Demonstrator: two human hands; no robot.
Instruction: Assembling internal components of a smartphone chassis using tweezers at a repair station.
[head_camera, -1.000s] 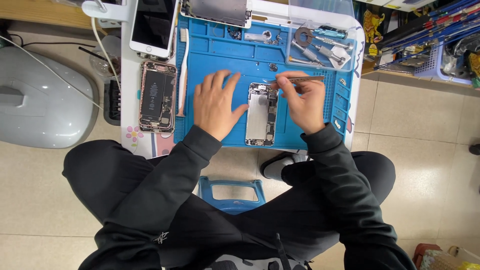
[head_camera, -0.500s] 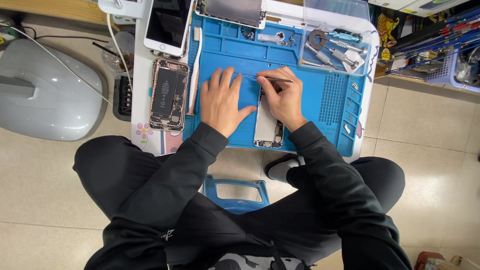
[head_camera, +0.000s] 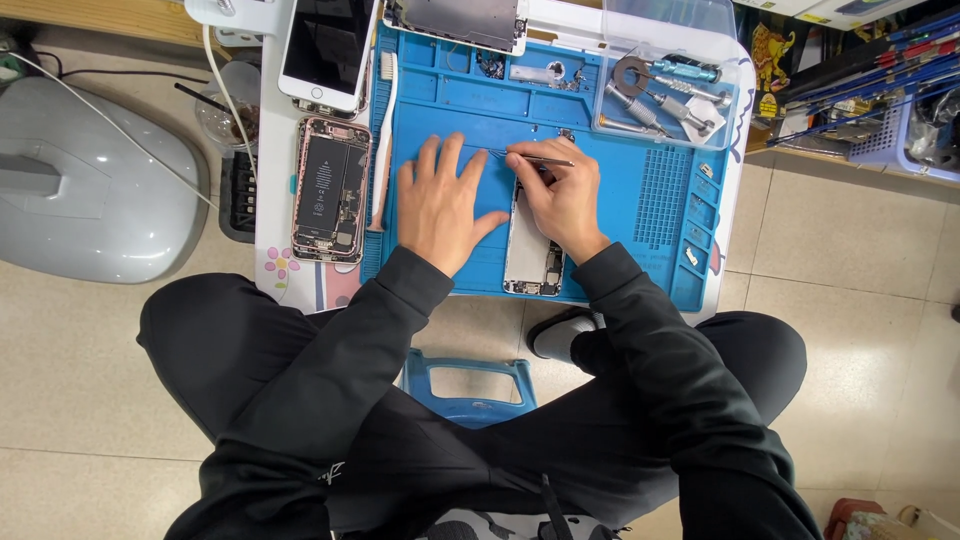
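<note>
opened phone (head_camera: 530, 250) lies on blue mat (head_camera: 620, 215), long axis 12–6 | right hand (head_camera: 562, 195) over its 12 o'clock end, nearer than left | right fingers pinched narrow on tweezers (head_camera: 535, 157), tips pointing 9 | left hand (head_camera: 445, 205) at phone's 9, flat on mat, fingers spread, holding nothing

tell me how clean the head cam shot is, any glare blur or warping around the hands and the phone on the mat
Head view: even, soft light, only faint shadows under the left hand and right hand; opened phone, tweezers and blue mat are sharp; mild glare on the grey cover; wide-angle bending shows at the frame edges.
</note>
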